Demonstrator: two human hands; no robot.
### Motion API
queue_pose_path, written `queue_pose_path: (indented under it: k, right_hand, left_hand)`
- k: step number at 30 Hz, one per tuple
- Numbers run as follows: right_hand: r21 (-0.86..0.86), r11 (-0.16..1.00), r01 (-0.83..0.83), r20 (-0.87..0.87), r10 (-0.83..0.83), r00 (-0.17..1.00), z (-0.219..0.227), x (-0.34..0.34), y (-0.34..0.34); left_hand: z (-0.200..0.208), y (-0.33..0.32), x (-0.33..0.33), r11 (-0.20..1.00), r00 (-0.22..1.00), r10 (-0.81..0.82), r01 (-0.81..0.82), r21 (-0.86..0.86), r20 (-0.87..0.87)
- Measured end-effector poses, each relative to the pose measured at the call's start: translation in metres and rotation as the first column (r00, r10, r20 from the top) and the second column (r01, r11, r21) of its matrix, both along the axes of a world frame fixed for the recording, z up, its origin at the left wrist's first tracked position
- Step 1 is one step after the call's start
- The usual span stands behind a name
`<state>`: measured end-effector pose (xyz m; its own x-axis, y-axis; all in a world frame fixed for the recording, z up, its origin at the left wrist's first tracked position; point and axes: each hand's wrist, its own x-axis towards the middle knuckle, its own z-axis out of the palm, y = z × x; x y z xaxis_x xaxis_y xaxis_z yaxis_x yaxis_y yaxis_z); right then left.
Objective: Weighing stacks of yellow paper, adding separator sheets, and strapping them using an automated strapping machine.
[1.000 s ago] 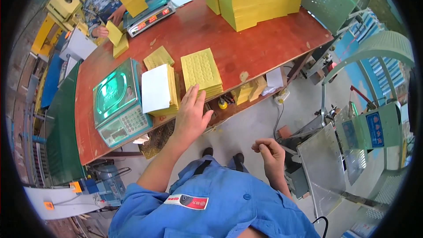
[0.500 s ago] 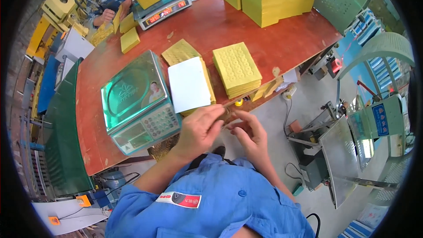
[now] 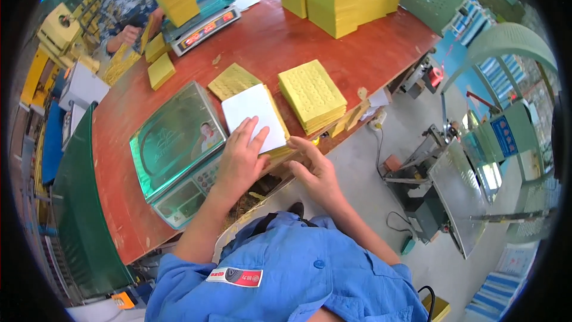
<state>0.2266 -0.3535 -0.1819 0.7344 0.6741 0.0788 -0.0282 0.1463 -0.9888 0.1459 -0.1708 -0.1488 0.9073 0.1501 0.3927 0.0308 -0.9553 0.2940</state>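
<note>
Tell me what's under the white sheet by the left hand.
Yellow sheets lie stacked under the white sheet, their edges showing along its right side. Their top face is covered, and the left hand hides part of the white sheet.

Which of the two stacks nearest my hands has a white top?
The stack under your left hand, beside the nearer green scale; the other one, to its right, has a patterned yellow top.
</note>
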Motion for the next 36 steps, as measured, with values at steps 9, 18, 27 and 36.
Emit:
queue_pose_path:
  k: [9,18,27,36]
  right_hand:
    - [-0.005,0.978,0.208,0.094,-0.207,0.974,-0.005,-0.022,-0.056]
    - [-0.027,0.858,0.513,0.011,-0.513,0.858,0.003,-0.067,-0.172]
    - [-0.077,0.627,0.775,-0.124,-0.778,0.616,0.003,-0.166,-0.354]
    - [-0.03,0.428,0.904,-0.168,-0.893,0.417,-0.001,-0.213,-0.487]
  left_hand:
    - [0.002,-0.001,0.013,0.986,0.985,-0.084,0.104,0.128,-0.148]
    - [0.012,-0.2,0.039,0.718,0.765,-0.644,0.6,-0.353,-0.008]
    - [0.004,-0.402,0.0,0.425,0.458,-0.889,0.819,-0.387,-0.008]
    - [-0.003,-0.558,-0.014,0.2,0.206,-0.978,0.877,-0.438,-0.034]
